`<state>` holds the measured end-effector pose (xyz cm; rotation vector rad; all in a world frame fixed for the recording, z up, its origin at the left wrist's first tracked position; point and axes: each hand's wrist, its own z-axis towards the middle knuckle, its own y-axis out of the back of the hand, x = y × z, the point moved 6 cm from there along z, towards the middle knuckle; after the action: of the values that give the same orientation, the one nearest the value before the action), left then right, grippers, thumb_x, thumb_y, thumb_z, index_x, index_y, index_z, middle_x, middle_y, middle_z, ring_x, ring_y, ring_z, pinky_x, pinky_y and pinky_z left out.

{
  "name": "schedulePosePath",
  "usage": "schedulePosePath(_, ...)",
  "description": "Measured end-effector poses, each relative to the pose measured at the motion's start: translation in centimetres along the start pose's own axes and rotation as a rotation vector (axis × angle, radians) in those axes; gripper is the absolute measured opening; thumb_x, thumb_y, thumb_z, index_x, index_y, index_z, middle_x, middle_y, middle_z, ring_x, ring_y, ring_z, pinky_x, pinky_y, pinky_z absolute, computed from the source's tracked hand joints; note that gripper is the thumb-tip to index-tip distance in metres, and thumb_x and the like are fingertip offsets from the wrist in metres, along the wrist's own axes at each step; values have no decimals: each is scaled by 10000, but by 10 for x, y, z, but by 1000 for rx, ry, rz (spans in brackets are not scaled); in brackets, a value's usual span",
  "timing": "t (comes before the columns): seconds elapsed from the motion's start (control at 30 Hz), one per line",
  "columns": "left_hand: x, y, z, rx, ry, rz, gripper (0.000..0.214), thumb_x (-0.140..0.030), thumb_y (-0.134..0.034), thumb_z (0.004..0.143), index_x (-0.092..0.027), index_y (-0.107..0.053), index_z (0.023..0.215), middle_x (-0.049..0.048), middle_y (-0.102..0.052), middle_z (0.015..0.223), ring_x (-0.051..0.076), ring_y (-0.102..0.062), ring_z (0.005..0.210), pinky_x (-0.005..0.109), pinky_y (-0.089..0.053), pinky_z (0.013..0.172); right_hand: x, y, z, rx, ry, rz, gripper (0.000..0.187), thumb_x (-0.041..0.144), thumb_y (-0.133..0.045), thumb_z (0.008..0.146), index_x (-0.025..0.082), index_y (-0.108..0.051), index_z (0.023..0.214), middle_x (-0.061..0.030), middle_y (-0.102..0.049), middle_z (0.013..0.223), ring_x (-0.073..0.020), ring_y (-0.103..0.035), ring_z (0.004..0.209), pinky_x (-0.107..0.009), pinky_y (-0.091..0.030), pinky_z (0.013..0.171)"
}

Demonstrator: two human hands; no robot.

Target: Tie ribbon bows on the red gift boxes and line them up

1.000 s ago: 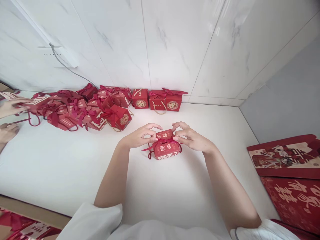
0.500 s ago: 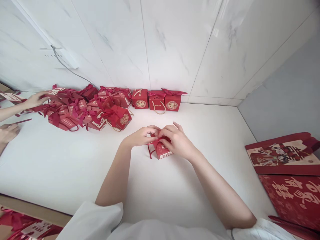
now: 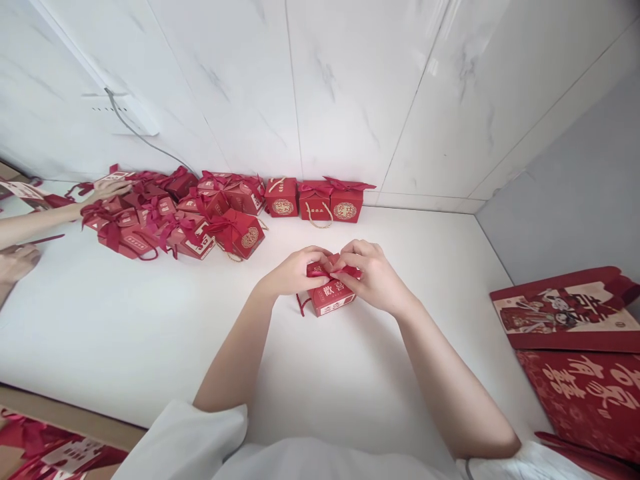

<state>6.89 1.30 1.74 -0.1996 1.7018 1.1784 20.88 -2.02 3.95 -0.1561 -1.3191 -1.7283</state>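
A small red gift box (image 3: 334,297) with white lettering rests on the white table (image 3: 210,347) in front of me. A red ribbon (image 3: 340,271) lies across its top, and a dark red cord handle hangs at its left side. My left hand (image 3: 303,270) is closed at the box's upper left, its fingertips pinching the ribbon. From the right, my right hand (image 3: 370,277) pinches the ribbon too, close to the left fingertips. My fingers hide part of the ribbon and the top of the box.
Several red gift boxes with bows (image 3: 185,233) are crowded at the left back. More red boxes (image 3: 330,200) stand against the marbled wall. Another person's hand (image 3: 113,189) reaches among the left boxes. Red printed bags (image 3: 575,307) lie at the right edge.
My hands have shifted slightly right, and more of the box's lettered front shows between them. At the left, the other person's hand has moved right, onto the crowded boxes.
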Motion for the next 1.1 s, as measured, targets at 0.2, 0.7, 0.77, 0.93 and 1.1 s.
schedulePosePath(0.2,5,0,1,-37,54,-41,134,-248,-612,736,-205,-670,849,51,-592,1194,227,-566,1105,367,-458,983,8,-6,-3,193,39,-42,130,163,-507,892,226,-580,805,-18,-632,841,-167,-576,729,-335,-381,742)
schedulePosePath(0.7,20,1,-2,-44,180,-166,188,-218,-543,746,-197,-705,838,28,-695,1042,202,-635,960,319,-495,883,31,-29,-8,261,199,-260,200,55,-492,851,181,-631,782,-30,-625,771,-157,-569,729,-296,-383,708)
schedulePosePath(0.77,19,2,-1,-16,178,-212,224,-248,-501,784,-188,-707,848,35,-699,1024,203,-630,968,329,-488,892,33,-35,-8,243,201,-284,170,78,-491,870,165,-636,855,-48,-633,818,-169,-578,753,-295,-392,693)
schedulePosePath(0.93,23,0,0,-39,186,-177,179,-228,-575,712,-164,-681,842,46,-688,959,199,-628,889,329,-501,815,42,-40,-7,235,234,-283,176,65,-474,877,152,-626,859,-61,-636,848,-178,-581,777,-289,-394,666)
schedulePosePath(1.1,23,-4,2,13,151,-138,162,-282,-638,705,-164,-671,811,48,-671,957,198,-614,904,325,-485,837,62,-46,-11,267,273,-184,187,128,-449,920,158,-615,840,-49,-626,785,-167,-563,750,-285,-386,673)
